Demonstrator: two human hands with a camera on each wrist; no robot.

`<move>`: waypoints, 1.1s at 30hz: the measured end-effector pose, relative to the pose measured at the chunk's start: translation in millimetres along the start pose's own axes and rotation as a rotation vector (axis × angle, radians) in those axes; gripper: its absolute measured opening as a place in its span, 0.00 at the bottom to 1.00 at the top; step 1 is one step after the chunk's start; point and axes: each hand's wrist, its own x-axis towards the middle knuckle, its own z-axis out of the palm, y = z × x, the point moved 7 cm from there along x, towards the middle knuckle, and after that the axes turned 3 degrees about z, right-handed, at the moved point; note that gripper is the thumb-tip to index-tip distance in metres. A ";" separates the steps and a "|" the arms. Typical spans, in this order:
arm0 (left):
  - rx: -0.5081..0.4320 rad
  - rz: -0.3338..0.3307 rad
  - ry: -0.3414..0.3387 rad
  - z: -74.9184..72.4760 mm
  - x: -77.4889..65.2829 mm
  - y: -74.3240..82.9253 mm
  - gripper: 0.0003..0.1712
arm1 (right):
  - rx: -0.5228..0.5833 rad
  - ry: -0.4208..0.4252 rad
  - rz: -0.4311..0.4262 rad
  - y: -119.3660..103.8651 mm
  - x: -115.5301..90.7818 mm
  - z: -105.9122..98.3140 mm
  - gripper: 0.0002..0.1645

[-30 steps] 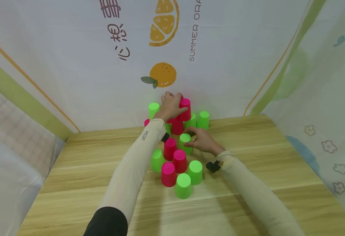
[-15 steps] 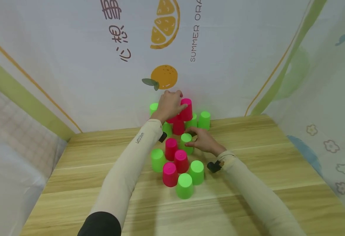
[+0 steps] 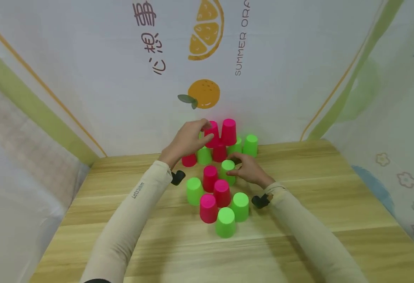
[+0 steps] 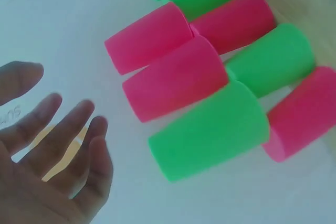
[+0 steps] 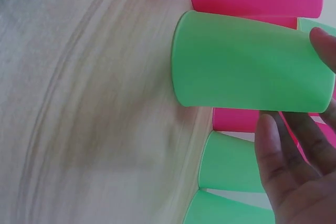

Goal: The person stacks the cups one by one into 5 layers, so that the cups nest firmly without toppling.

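My left hand [image 3: 189, 137] is raised at the left of the back stack, its fingers loosely bent and apart from the cups in the left wrist view. Nearest to it are a green upper cup [image 4: 210, 132] and two upper pink cups, the left one [image 3: 212, 135] and the right one [image 3: 229, 132]. They stand upside down on a lower row of pink and green cups. With thumb and fingers, my right hand [image 3: 251, 171] holds a green cup [image 5: 247, 64] from either side, beside a pink cup [image 3: 210, 179]. Part of the green upper cup is hidden behind my left hand in the head view.
Nearer the person stand more upturned cups: a left green cup [image 3: 194, 191], pink cups [image 3: 222, 193], [image 3: 208, 208] and green cups [image 3: 240, 207], [image 3: 225, 223]. A printed white curtain [image 3: 274, 90] hangs close behind the stack. Everything stands on a wooden table [image 3: 299, 165].
My left hand has drawn away from the right upper pink cup, moving left and toward the person, uncovering the left upper pink cup. My right hand stays at the green cup.
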 end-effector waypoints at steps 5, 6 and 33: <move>-0.111 -0.006 -0.022 5.9 -34.5 -11.6 0.17 | -0.001 0.014 -0.011 0.7 0.3 -3.1 0.29; -0.135 -0.007 -0.024 8.0 -41.3 -14.0 0.17 | -0.003 0.018 -0.016 0.4 0.4 -4.2 0.29; -0.359 -0.127 -0.050 76.0 -131.6 -52.5 0.26 | -0.163 0.106 -0.030 -20.5 -1.2 -85.5 0.27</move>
